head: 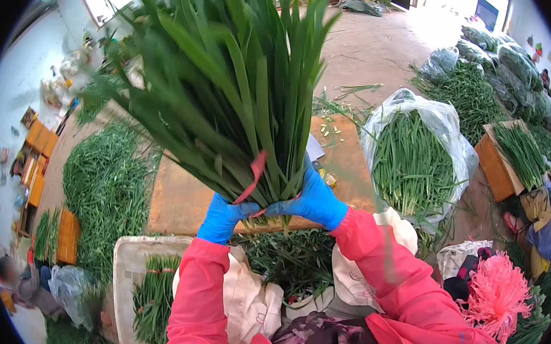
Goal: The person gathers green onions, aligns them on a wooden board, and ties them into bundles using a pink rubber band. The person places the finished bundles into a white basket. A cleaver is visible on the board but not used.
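Note:
Both my hands wear blue gloves and grip a large upright bunch of long flat green leaves (245,106), apparently garlic chives. Around its lower part runs a pink tie (252,181), its loose end sticking up. My left hand (225,216) clasps the bunch from the left near the base. From the right, my right hand (314,198) holds it at the same height, the thumbs close together. The pale cut ends show just below the gloves. Behind the bunch stands a wooden table (179,200), partly hidden by the leaves.
Left of my knees is a white plastic crate (120,284) holding tied bunches (153,295). An open clear plastic bag (458,131) full of chives stands right. Pink strings (495,295) hang at lower right. Loose leaves (104,182) cover the left floor. Other people sit at both sides.

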Demonstrator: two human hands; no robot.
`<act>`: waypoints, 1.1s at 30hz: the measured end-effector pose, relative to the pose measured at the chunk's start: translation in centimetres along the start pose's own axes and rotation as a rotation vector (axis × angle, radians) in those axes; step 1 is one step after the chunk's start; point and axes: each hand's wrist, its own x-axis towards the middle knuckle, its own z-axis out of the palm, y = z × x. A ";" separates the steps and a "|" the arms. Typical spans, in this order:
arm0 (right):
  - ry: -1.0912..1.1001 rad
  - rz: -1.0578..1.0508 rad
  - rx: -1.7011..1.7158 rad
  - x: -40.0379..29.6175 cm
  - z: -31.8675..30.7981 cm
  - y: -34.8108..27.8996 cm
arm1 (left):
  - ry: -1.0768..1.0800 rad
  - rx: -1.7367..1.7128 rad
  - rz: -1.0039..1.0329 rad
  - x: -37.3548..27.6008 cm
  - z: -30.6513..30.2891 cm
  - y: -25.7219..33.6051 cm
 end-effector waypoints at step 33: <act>-0.060 0.055 -0.070 5.4 1.2 3.9 | -0.042 0.239 -0.010 4.4 -2.0 3.9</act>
